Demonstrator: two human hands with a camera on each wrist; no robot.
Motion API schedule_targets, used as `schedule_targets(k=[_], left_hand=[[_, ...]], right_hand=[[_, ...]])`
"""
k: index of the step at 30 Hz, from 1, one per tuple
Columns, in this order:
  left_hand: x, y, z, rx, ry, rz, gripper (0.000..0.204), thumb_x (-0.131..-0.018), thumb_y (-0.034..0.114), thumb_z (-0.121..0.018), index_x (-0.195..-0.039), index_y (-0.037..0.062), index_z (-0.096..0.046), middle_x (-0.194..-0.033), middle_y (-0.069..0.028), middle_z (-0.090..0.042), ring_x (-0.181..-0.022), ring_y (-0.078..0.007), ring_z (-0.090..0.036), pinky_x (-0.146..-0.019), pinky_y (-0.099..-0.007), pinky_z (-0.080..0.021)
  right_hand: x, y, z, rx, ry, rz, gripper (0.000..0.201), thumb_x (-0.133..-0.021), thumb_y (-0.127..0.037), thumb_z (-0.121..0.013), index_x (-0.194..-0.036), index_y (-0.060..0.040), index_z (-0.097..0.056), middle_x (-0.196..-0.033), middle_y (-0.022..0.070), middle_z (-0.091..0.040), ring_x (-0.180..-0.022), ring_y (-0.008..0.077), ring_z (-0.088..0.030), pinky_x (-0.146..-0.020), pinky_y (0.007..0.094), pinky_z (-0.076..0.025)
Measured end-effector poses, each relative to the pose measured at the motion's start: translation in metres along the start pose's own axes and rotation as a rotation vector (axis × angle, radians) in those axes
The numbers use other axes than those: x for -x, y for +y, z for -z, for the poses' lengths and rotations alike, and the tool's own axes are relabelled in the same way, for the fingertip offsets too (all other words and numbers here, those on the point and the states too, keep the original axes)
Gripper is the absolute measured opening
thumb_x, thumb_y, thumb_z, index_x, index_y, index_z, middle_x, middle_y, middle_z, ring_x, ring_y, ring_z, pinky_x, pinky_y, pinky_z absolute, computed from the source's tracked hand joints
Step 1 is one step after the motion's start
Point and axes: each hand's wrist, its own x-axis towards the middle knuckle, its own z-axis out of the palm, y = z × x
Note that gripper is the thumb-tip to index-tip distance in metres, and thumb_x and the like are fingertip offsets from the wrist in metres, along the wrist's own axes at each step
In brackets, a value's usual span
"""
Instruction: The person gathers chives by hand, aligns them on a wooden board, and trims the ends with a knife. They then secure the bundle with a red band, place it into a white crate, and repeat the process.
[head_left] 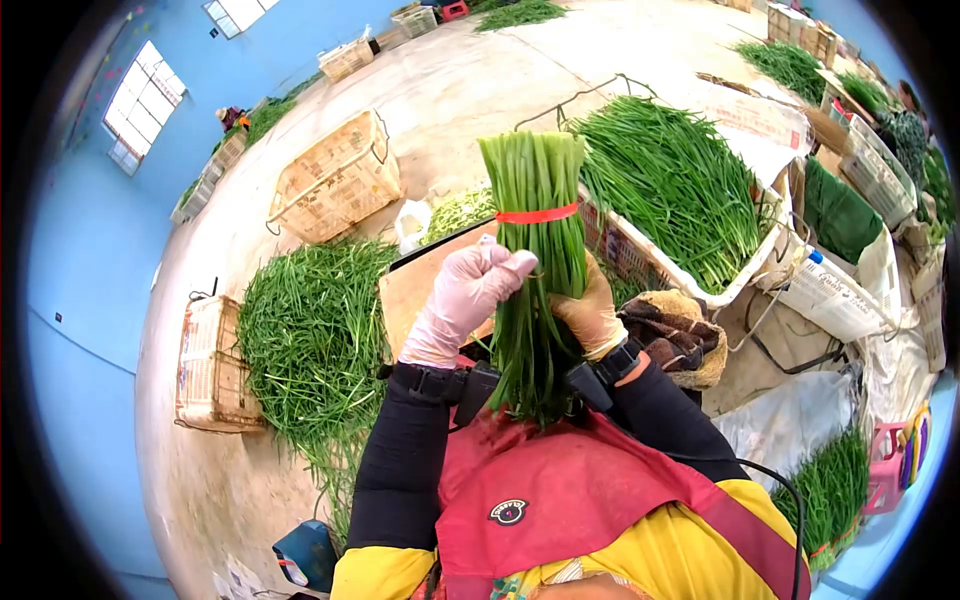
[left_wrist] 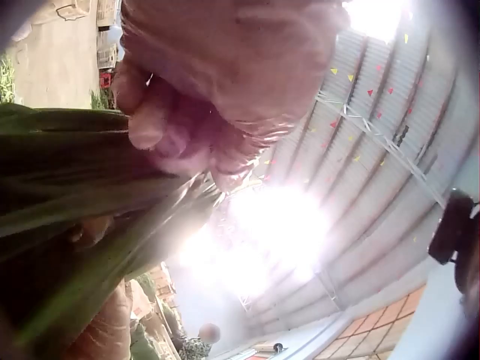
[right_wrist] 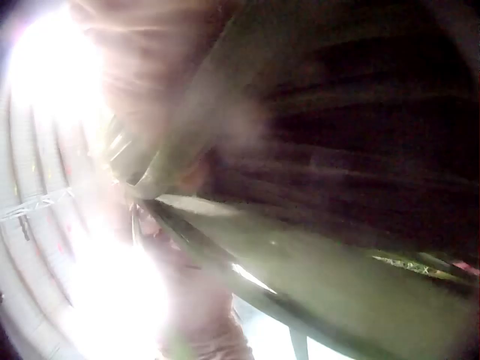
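Observation:
A thick bundle of green chives (head_left: pixel 535 170) stands upright before the person's chest, its pale cut ends on top. A red band (head_left: pixel 537 214) circles it near those ends. The gloved left hand (head_left: pixel 465 300) is at the bundle's left side below the band, fingers curled; close up in the left wrist view, its fingertips pinch a few leaves (left_wrist: pixel 202 187). From the other side the gloved right hand (head_left: pixel 590 318) grips the bundle, its fingers partly hidden behind the leaves. Dark leaves (right_wrist: pixel 337 150) fill much of the right wrist view, which is blurred.
A board (head_left: pixel 410 300) lies behind the hands. Loose chives (head_left: pixel 310 320) are heaped at left, near a crate (head_left: pixel 215 365). Another heap of chives (head_left: pixel 670 180) fills a white-rimmed crate (head_left: pixel 735 290) at right. A brown patterned cloth (head_left: pixel 675 335) sits beside the right hand.

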Motion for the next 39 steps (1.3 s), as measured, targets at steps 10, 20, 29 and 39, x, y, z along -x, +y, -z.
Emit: schedule_targets(k=[10, 20, 29, 39], left_hand=[[0.068, -0.041, 0.117, -0.488, 0.429, 0.145, 0.023, -0.087, 0.019, -0.07, -0.075, 0.0004, -0.065, -0.064, 0.0003, -0.058, -0.065, -0.0075, -0.059, -0.056, -0.023, -0.043], [0.167, -0.153, 0.214, -0.415, 0.475, 0.369, 0.034, -0.084, 0.012, -0.066, -0.059, 0.0046, -0.044, -0.056, -0.0015, -0.044, -0.048, -0.0116, -0.04, -0.044, -0.0289, -0.033], [0.145, -0.177, 0.205, -0.615, 0.474, 0.564, 0.02, -0.091, 0.024, -0.059, -0.091, 0.0045, -0.064, -0.077, -0.0081, -0.061, -0.064, -0.0215, -0.054, -0.057, -0.035, -0.047], [0.029, -0.175, 0.154, -0.481, 0.277, 0.276, 0.023, -0.092, 0.015, -0.062, -0.074, 0.0061, -0.051, -0.063, 0.0013, -0.051, -0.049, -0.0084, -0.041, -0.046, -0.0241, -0.036]], right_hand=[[0.013, -0.009, 0.065, -0.126, 0.125, -0.084, 0.045, -0.076, 0.005, -0.071, -0.118, -0.0041, -0.057, -0.104, 0.0037, -0.066, -0.087, 0.0142, -0.064, -0.075, 0.0291, -0.054], [0.042, -0.012, 0.169, -0.68, 0.255, -0.076, 0.049, -0.075, -0.004, -0.073, -0.122, -0.0029, -0.058, -0.107, 0.0041, -0.066, -0.089, 0.0123, -0.061, -0.08, 0.0288, -0.051], [0.135, -0.11, 0.287, -0.496, 0.732, 0.391, 0.049, -0.075, -0.004, -0.073, -0.122, -0.0029, -0.058, -0.108, 0.004, -0.066, -0.09, 0.0121, -0.061, -0.08, 0.0288, -0.051], [0.356, -0.15, 0.385, -0.171, 1.39, 0.513, 0.049, -0.075, -0.004, -0.073, -0.122, -0.0028, -0.058, -0.108, 0.0039, -0.066, -0.09, 0.0119, -0.061, -0.08, 0.0288, -0.051]])
